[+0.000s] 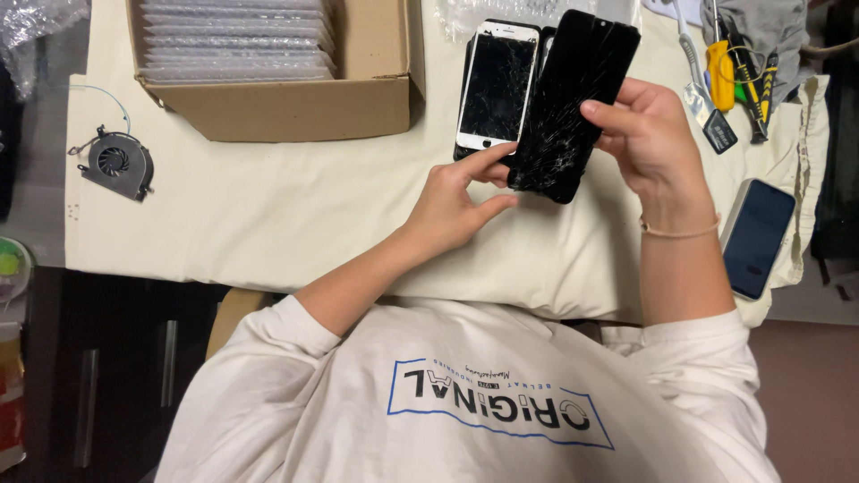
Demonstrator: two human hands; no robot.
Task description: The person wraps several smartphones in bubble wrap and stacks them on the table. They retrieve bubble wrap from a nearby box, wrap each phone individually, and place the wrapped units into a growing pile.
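i have the cracked black phone screen (pixel 573 103) lifted off the worktop (pixel 268 206), tilted, its lower end just above the cream cloth (pixel 295 224). my right hand (pixel 649 139) is clamped on its right edge, thumb on the glass face and fingers behind; my left hand (pixel 452 201) is not gripping, its forefinger extended and touching the lower left corner of the panel, the other fingers loosely curled. i judge this to be the inspection step: the panel is held up and probed, not yet set down or sorted. the next move, in my judgement, calls for a firm edge grip and a light touch on the fractured corner, since the glass is webbed with fine cracks across its lower half and could shed splinters or flex. the panel is thin, flat, glossy and rectangular with rounded corners. just left of it, lying on a dark panel, is a white-framed phone screen (pixel 497 85), also cracked. further left of it stands an open cardboard box (pixel 376 89) holding a stack of clear plastic trays, and far left a small round dark cooling fan (pixel 116 163). right of the held panel lie yellow-handled tools (pixel 720 72) and, nearer me, an intact dark phone (pixel 757 237), smooth and unbroken.
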